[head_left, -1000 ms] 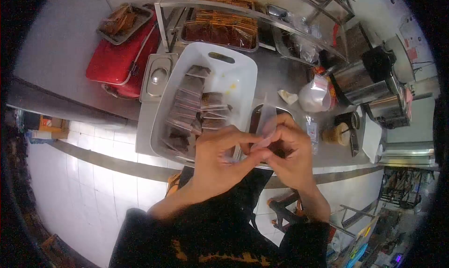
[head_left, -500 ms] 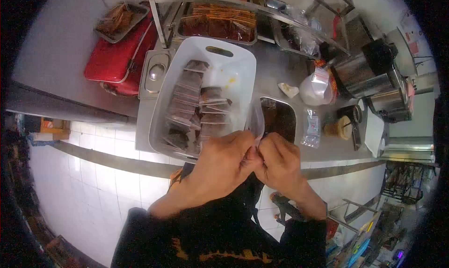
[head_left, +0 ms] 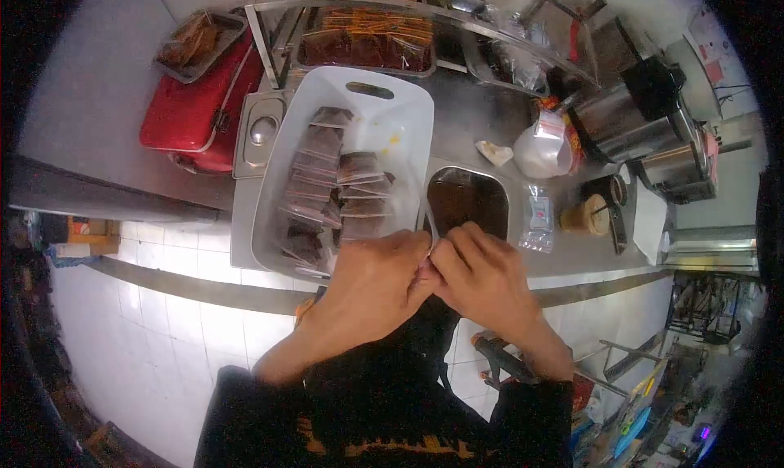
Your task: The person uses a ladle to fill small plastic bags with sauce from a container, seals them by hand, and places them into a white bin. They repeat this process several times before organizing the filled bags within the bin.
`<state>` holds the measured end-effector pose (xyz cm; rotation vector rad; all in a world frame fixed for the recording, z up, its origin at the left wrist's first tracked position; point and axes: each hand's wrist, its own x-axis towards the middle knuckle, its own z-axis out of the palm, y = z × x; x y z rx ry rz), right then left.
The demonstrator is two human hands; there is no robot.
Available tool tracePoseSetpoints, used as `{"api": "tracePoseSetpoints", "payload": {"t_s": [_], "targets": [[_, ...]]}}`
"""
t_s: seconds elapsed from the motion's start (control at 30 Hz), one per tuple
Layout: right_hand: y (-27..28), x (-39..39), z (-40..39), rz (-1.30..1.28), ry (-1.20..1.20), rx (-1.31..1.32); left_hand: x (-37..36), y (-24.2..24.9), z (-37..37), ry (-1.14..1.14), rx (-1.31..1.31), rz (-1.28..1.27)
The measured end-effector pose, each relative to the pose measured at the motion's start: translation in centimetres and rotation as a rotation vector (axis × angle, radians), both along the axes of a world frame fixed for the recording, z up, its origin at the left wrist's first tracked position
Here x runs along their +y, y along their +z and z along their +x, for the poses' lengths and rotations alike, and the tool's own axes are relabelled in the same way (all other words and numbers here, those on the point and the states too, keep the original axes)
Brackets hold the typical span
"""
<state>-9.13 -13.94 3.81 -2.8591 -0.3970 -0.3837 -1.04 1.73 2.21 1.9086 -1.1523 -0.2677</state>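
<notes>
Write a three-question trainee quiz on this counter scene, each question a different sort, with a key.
1. True or false: the left hand and right hand meet at the clear plastic bag.
2. What fills the white tray? A) sealed dark packets B) cups C) spoons
3. Fill in: the metal container of dark food sits to the ______ of the white tray in the picture.

Key: 1 true; 2 A; 3 right
</notes>
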Motion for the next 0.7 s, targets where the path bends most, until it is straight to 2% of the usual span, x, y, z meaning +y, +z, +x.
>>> {"api": "tracePoseSetpoints", "payload": {"t_s": [0.07,0.17,0.3,0.37,0.47,0.7], "targets": [[-0.5,0.3,-0.1,0.037,-0.016,-0.1,-0.3,-0.4,-0.4,0.042,0.089,-0.153],[-1.6,1.2,-0.5,0.11,-0.063,-0.272,-0.6,-0.3,-1.4,0.072,0.177,-0.237],[-2.8,1.9,-0.7,0.229,-0.147,-0.383,-0.7,-0.3,-1.8,0.054,0.248,-0.234],[-3.0,1.9,-0.7,0.216,-0.162,-0.387,-1.1,-0.4,-2.2,0.167,0.09,-0.21],[-3.6,1.6,-0.5,0.183,-0.176,-0.406,-1.3,-0.1,-2.4,0.223,0.009,-0.134],[-3.8,2.0,-0.4,0.191,-0.208,-0.398,-1.3,0.0,-2.5,0.257,0.006,-0.116]]}}
